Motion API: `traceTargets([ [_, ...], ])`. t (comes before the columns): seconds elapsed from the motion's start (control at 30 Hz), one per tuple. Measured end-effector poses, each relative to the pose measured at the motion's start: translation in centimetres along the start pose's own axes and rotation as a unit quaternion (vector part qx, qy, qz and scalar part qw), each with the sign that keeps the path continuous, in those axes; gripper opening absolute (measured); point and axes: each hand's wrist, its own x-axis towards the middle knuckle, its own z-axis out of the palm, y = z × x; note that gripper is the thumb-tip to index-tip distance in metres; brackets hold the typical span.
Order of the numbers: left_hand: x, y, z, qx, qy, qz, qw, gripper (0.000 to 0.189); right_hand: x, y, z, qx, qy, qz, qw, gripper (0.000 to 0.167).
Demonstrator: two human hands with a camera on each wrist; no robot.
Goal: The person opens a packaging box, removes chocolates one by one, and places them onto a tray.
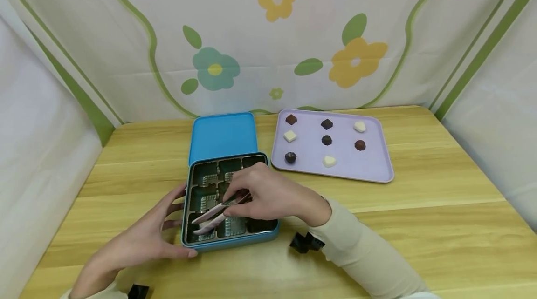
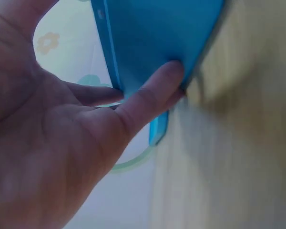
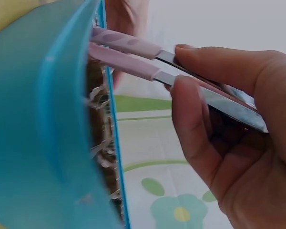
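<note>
A blue tin (image 1: 235,244) stands on the table with a divided plastic insert inside. My left hand (image 1: 144,238) rests against it, fingers along the left side and thumb at the front left corner. In the left wrist view a finger (image 2: 152,98) presses flat on the tin's blue wall (image 2: 157,33). My right hand (image 1: 272,194) is over the tin and pinches a pair of tongs (image 3: 128,62) with pink tips and metal arms. Their tips reach down into the front left compartment. Whether they hold anything there, I cannot tell.
The tin's blue lid (image 1: 224,136) lies open behind it. To the right, a lilac tray (image 1: 348,168) carries several chocolates, including a white heart (image 1: 329,161) and a dark round one (image 1: 290,157). A patterned cloth (image 1: 251,33) hangs behind the wooden table (image 1: 419,224).
</note>
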Motion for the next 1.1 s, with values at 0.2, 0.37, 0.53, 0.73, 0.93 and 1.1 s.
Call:
traceTargets([
  [0.2, -0.3, -1.0, 0.3, 0.009, 0.017, -0.001, 0.9998, 0.129, -1.1, 0.7, 0.3, 0.05, 0.045, 0.01, 0.9976, 0.014],
  [0.37, -0.3, -1.4, 0.4, 0.012, 0.023, -0.002, 0.9997, 0.128, -2.1, 1.3, 0.3, 0.097, 0.093, 0.02, 0.9908, 0.013],
  [0.53, -0.5, -1.5, 0.8, 0.003, 0.034, 0.011, 0.9994, 0.132, -3.7, 1.7, -0.6, 0.173, 0.121, 0.066, 0.9752, 0.013],
  [0.73, -0.6, -1.3, 1.1, -0.007, 0.041, 0.018, 0.999, 0.134, -6.4, 2.8, -3.1, 0.24, 0.163, 0.127, 0.9487, 0.017],
  [0.93, -0.6, -1.5, 1.1, -0.016, 0.042, 0.007, 0.9989, 0.134, -9.9, 4.6, -5.7, 0.22, 0.23, 0.164, 0.9336, 0.018],
  [1.1, -0.6, -1.7, 1.2, -0.019, 0.044, -0.006, 0.9988, 0.134, -12.4, 5.6, -7.1, 0.196, 0.272, 0.199, 0.9207, 0.016],
])
